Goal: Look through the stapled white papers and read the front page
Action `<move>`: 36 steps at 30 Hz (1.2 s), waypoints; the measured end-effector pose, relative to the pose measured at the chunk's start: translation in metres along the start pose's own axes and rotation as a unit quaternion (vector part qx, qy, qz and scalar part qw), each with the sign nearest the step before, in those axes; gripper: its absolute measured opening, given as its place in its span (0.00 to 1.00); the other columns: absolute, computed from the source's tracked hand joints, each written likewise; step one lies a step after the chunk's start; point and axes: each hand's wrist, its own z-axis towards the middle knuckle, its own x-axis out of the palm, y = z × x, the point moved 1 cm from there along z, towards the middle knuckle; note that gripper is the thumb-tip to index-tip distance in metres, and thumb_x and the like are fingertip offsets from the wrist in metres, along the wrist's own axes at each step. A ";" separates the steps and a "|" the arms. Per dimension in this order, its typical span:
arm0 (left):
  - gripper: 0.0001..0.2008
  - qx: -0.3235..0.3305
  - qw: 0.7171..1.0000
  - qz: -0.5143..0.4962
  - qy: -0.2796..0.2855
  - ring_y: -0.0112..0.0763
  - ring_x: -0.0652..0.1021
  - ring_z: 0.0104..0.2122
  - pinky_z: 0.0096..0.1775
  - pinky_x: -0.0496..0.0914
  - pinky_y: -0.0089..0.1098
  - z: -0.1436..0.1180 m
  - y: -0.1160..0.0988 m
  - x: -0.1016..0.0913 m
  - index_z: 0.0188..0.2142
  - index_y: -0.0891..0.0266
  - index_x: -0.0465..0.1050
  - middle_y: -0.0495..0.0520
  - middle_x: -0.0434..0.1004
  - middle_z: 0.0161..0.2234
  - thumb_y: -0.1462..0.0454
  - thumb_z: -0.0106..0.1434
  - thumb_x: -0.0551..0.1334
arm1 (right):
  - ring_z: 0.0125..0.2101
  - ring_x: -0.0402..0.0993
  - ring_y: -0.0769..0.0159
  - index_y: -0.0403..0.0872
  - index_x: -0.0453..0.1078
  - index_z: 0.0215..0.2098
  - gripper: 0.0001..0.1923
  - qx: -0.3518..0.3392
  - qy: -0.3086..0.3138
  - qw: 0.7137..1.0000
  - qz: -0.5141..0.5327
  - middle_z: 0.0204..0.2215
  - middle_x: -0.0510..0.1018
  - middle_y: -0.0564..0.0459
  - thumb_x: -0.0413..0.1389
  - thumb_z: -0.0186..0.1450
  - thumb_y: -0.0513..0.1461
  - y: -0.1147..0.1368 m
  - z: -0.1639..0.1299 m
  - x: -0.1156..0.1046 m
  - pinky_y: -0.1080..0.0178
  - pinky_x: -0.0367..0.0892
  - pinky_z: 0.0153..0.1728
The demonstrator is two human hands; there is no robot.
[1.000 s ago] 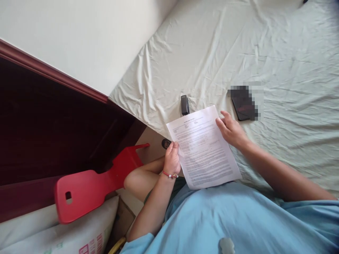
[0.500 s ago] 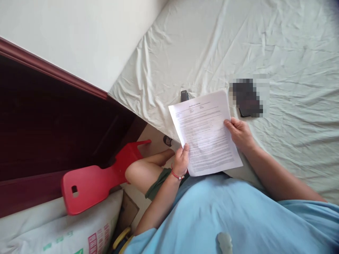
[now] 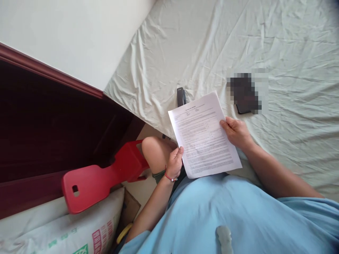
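Printed sheets of paper are held above my lap, text side facing me; how many sheets lie together I cannot tell. My left hand, with a red bracelet at the wrist, pinches the left edge, thumb on top. On the opposite edge my right hand grips the paper, thumb on the front and fingers behind. Just beyond the top left corner a black stapler lies on the bed, its near end covered by the paper. A dark, pixelated phone-like object rests past my right hand.
A wrinkled pale green sheet covers the bed. To the left are a red plastic chair, a dark wooden panel and a white printed sack. My bent knee is beside the bed's edge.
The paper and both hands have shifted slightly left, uncovering more of the stapler. My leg has moved right, toward the bed, exposing more of the red chair's seat.
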 end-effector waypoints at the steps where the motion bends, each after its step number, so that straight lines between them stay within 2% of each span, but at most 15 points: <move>1: 0.26 0.011 0.999 0.052 0.003 0.32 0.79 0.26 0.36 0.75 0.34 -0.001 0.000 -0.007 0.37 0.62 0.80 0.53 0.82 0.28 0.41 0.67 0.62 | 0.24 0.64 0.63 0.52 0.54 0.25 0.20 -0.001 -0.002 1.000 -0.011 0.20 0.67 0.54 0.47 0.72 0.50 0.000 0.000 0.000 0.58 0.56 0.29; 3: 0.24 0.052 0.979 0.195 0.009 0.30 0.75 0.21 0.32 0.72 0.32 -0.004 -0.001 -0.024 0.35 0.59 0.79 0.51 0.79 0.25 0.43 0.71 0.58 | 0.25 0.66 0.62 0.52 0.52 0.24 0.19 0.000 -0.015 0.999 -0.035 0.20 0.68 0.53 0.47 0.72 0.48 -0.001 0.001 0.000 0.58 0.56 0.29; 4: 0.20 0.104 0.952 0.289 0.001 0.32 0.78 0.25 0.37 0.74 0.34 -0.007 -0.002 -0.035 0.36 0.58 0.80 0.52 0.80 0.27 0.47 0.71 0.60 | 0.25 0.66 0.61 0.52 0.52 0.24 0.19 0.001 -0.022 0.999 -0.050 0.21 0.68 0.52 0.46 0.72 0.48 -0.002 0.001 0.000 0.58 0.56 0.30; 5: 0.16 0.164 0.914 0.370 0.006 0.37 0.82 0.32 0.44 0.75 0.37 -0.010 -0.003 -0.046 0.38 0.57 0.81 0.55 0.83 0.32 0.50 0.71 0.62 | 0.25 0.67 0.61 0.52 0.52 0.25 0.19 0.002 -0.027 0.997 -0.066 0.21 0.69 0.52 0.46 0.72 0.47 -0.003 0.001 -0.001 0.58 0.56 0.30; 7: 0.10 0.261 0.832 0.480 0.098 0.47 0.82 0.52 0.60 0.68 0.45 -0.019 0.001 -0.069 0.44 0.55 0.83 0.60 0.86 0.46 0.59 0.70 0.63 | 0.26 0.67 0.60 0.52 0.53 0.26 0.17 0.004 -0.031 0.995 -0.100 0.22 0.70 0.51 0.46 0.72 0.47 -0.004 0.001 -0.002 0.58 0.55 0.30; 9: 0.14 0.348 0.735 0.543 0.208 0.46 0.76 0.62 0.69 0.55 0.48 -0.033 0.009 -0.090 0.52 0.54 0.81 0.57 0.82 0.57 0.66 0.70 0.61 | 0.25 0.67 0.60 0.52 0.55 0.27 0.16 0.006 -0.033 0.991 -0.129 0.23 0.71 0.50 0.45 0.72 0.46 -0.004 0.001 -0.002 0.58 0.54 0.30; 11: 0.19 0.411 0.649 0.576 0.280 0.41 0.75 0.64 0.73 0.45 0.45 -0.046 0.020 -0.109 0.58 0.56 0.77 0.55 0.79 0.61 0.68 0.71 0.60 | 0.25 0.66 0.60 0.52 0.57 0.28 0.15 0.008 -0.036 0.989 -0.146 0.22 0.71 0.50 0.44 0.72 0.46 -0.004 0.000 -0.002 0.58 0.53 0.30; 14: 0.22 0.426 0.598 0.595 0.326 0.35 0.75 0.64 0.73 0.41 0.43 -0.054 0.039 -0.127 0.64 0.54 0.72 0.56 0.77 0.62 0.64 0.73 0.59 | 0.24 0.64 0.61 0.52 0.57 0.28 0.15 0.008 -0.038 0.989 -0.143 0.22 0.70 0.50 0.45 0.72 0.46 -0.004 0.001 -0.002 0.58 0.52 0.29; 16: 0.24 0.431 0.596 0.592 0.330 0.36 0.76 0.63 0.73 0.42 0.43 -0.054 0.050 -0.129 0.65 0.52 0.71 0.56 0.78 0.62 0.64 0.72 0.59 | 0.24 0.64 0.61 0.52 0.56 0.27 0.16 0.006 -0.036 0.991 -0.128 0.22 0.69 0.51 0.45 0.72 0.46 -0.003 0.001 -0.003 0.58 0.52 0.29; 20: 0.26 0.446 0.629 0.574 0.276 0.39 0.79 0.60 0.73 0.41 0.42 -0.052 0.063 -0.123 0.65 0.55 0.72 0.57 0.79 0.60 0.67 0.69 0.57 | 0.24 0.63 0.61 0.52 0.52 0.26 0.17 0.013 -0.027 0.994 -0.106 0.20 0.67 0.52 0.45 0.72 0.47 -0.003 0.003 -0.005 0.58 0.52 0.29; 23: 0.26 0.427 0.644 0.587 0.243 0.37 0.81 0.57 0.72 0.46 0.39 -0.055 0.069 -0.123 0.64 0.51 0.73 0.55 0.80 0.58 0.68 0.69 0.58 | 0.24 0.64 0.61 0.52 0.52 0.26 0.17 0.014 -0.023 0.994 -0.102 0.20 0.67 0.52 0.45 0.72 0.48 -0.004 0.004 -0.005 0.58 0.53 0.29; 26: 0.26 0.410 0.641 0.601 0.244 0.37 0.83 0.55 0.71 0.50 0.37 -0.059 0.072 -0.129 0.64 0.48 0.73 0.54 0.81 0.57 0.69 0.69 0.57 | 0.24 0.64 0.60 0.52 0.53 0.26 0.17 0.011 -0.024 0.995 -0.098 0.20 0.68 0.51 0.46 0.72 0.48 -0.005 0.003 -0.004 0.57 0.53 0.29; 30: 0.27 0.414 0.646 0.594 0.242 0.35 0.83 0.54 0.72 0.45 0.35 -0.061 0.075 -0.134 0.64 0.48 0.74 0.54 0.81 0.57 0.69 0.69 0.57 | 0.24 0.64 0.61 0.52 0.53 0.26 0.17 0.014 -0.024 0.995 -0.095 0.21 0.68 0.52 0.46 0.72 0.47 -0.006 0.003 -0.003 0.57 0.54 0.29; 32: 0.28 0.400 0.663 0.585 0.241 0.34 0.83 0.54 0.71 0.47 0.34 -0.061 0.076 -0.135 0.64 0.48 0.74 0.53 0.81 0.57 0.70 0.69 0.56 | 0.23 0.63 0.62 0.52 0.52 0.26 0.17 0.016 -0.022 0.995 -0.092 0.20 0.67 0.52 0.46 0.72 0.47 -0.005 0.003 -0.004 0.58 0.53 0.29; 36: 0.28 0.316 0.713 0.558 0.285 0.41 0.83 0.55 0.66 0.61 0.41 -0.058 0.081 -0.140 0.66 0.43 0.71 0.49 0.78 0.59 0.68 0.70 0.57 | 0.23 0.60 0.62 0.52 0.51 0.26 0.17 0.013 -0.019 0.996 -0.089 0.20 0.65 0.54 0.45 0.72 0.48 -0.004 0.003 -0.005 0.58 0.52 0.29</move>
